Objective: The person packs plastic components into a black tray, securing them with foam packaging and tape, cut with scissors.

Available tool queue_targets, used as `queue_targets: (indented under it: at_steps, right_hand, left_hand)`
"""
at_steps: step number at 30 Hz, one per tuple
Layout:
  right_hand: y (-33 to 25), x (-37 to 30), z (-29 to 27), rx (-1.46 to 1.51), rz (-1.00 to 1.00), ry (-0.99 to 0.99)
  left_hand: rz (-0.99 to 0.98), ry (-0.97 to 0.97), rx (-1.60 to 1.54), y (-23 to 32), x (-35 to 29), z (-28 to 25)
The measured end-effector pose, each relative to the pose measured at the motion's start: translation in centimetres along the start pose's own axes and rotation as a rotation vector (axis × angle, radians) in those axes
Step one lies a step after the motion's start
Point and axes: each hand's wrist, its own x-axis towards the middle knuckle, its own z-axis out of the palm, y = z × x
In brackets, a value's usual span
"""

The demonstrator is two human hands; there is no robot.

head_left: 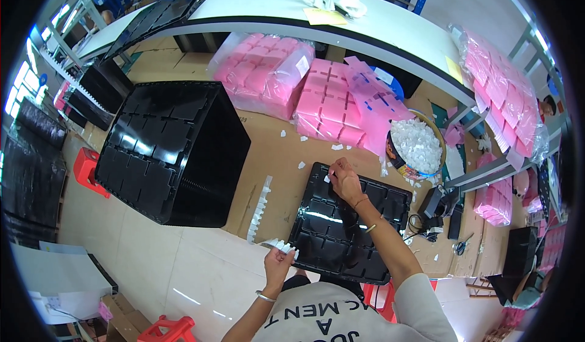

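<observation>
Tray (341,247) at front edge of tabletop (268,150), tray stack (192,153) toward left edge, bundles (329,101) toward back edge, tub (441,136) right of them, scissors (463,244) apparently near front right corner

Dark capital letters (317,311) cross the pale shirt (378,317); small print (241,120), perhaps digits, marks the cardboard (268,153).

Pale short-sleeved shirt (344,319) (dark lettering (320,310)), silvery left bangle (265,296), yellowish right band (371,227).
</observation>
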Motion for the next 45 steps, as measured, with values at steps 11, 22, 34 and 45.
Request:
queue_targets:
  at_steps: [11,22,34,45]
  right_hand:
    - [-3.2,-2.8,0.7,-0.011,-0.180,-0.025]
    - [1.2,-3.5,-10.0,0.059,0.263,0.377]
    - [-10.5,-13.0,-3.4,0.562,0.207,-0.319]
    - [-13.4,-13.5,-1.9,0.497,0.088,-0.235]
  left_hand:
    - [-0.001,-0.010,-0.022,0.0,0.0,-0.1]
    - [-0.034,-0.015,-0.175,2.8,-0.9,-0.2]
    - [-0.131,-0.128,-0.374,3.6,-0.2,1.5]
    - [-0.208,-0.055,-0.504,3.3,-0.9,1.0]
